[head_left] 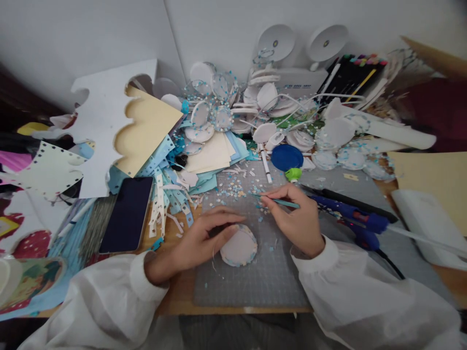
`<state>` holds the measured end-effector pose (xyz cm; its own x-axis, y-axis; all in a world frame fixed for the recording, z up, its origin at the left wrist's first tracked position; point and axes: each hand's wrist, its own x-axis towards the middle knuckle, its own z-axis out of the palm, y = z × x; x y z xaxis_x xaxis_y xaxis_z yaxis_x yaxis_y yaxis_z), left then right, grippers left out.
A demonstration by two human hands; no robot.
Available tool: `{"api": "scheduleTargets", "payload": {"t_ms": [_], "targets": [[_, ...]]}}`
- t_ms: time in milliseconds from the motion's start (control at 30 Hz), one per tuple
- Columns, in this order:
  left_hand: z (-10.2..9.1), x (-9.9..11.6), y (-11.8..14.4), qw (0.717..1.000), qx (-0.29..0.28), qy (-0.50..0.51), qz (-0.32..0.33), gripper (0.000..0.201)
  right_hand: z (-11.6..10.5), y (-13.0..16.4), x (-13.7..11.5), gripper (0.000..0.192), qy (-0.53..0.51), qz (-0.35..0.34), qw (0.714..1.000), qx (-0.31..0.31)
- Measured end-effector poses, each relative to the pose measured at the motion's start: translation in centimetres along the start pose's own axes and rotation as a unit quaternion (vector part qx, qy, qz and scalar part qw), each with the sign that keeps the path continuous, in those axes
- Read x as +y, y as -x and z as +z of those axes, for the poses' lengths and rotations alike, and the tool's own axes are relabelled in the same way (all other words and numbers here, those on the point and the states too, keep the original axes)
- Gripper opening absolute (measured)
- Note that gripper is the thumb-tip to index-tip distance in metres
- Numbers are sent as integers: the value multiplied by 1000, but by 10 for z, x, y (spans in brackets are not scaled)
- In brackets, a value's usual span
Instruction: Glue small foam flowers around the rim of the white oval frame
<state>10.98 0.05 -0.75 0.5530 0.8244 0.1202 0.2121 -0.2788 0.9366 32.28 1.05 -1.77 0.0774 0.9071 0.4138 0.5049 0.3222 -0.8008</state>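
Note:
My left hand (204, 238) rests on a grey cutting mat (255, 282), fingers pressing the upper edge of a round white paper disc (241, 247) with a blue speckled rim. My right hand (297, 218) pinches a thin teal tool (280, 202), its tip pointing left toward small blue and white paper bits (233, 189) scattered on the mat. Both arms wear white sleeves.
A dark phone (127, 214) lies left of the mat. A blue glue gun (350, 216) lies to the right. Behind the mat sit a blue lid (287, 157), a heap of similar white discs (219, 112), paper sheets (211, 155), a marker set (353, 73) and cream cardboard (430, 180).

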Motion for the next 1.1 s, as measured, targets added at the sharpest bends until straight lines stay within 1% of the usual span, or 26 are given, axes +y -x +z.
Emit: {"api": "scheduleTargets", "payload": {"t_ms": [100,167,233,267,300,367,433,533,600,667,767,900,1100], "targets": [[-1,-2,1,1000,4,9,-28,26,1,1,1,8,-2,-12,1000,-6],[0,-4,3,998,-3,21,-51,28,3,1,3,9,-2,-17,1000,-14],[2,-7,4,998,-6,32,-54,29,3,2,3,9,2,-22,1000,-23],[3,-8,5,998,2,32,-47,28,3,2,3,9,3,-24,999,-25],[4,-9,5,999,20,30,-39,28,3,2,2,9,3,-25,999,-25],[6,-10,5,996,74,30,-32,27,2,1,0,9,-4,-21,1000,-18],[7,-12,3,991,119,50,-45,28,0,1,-2,9,-18,-8,1000,-7],[7,-12,1,981,145,107,-74,24,-3,1,-6,11,-68,16,998,9],[6,-11,0,976,145,140,-84,22,-4,2,-9,13,-131,32,991,10],[5,-9,-1,973,132,163,-100,20,-5,2,-12,14,-192,46,980,3],[3,-6,-1,969,119,178,-124,17,-7,2,-17,15,-249,48,967,-19],[2,-5,0,968,127,175,-124,17,-8,4,-21,14,-282,43,957,-51],[2,-1,0,977,95,155,-107,16,-8,7,-20,13,-291,37,952,-91]]}}
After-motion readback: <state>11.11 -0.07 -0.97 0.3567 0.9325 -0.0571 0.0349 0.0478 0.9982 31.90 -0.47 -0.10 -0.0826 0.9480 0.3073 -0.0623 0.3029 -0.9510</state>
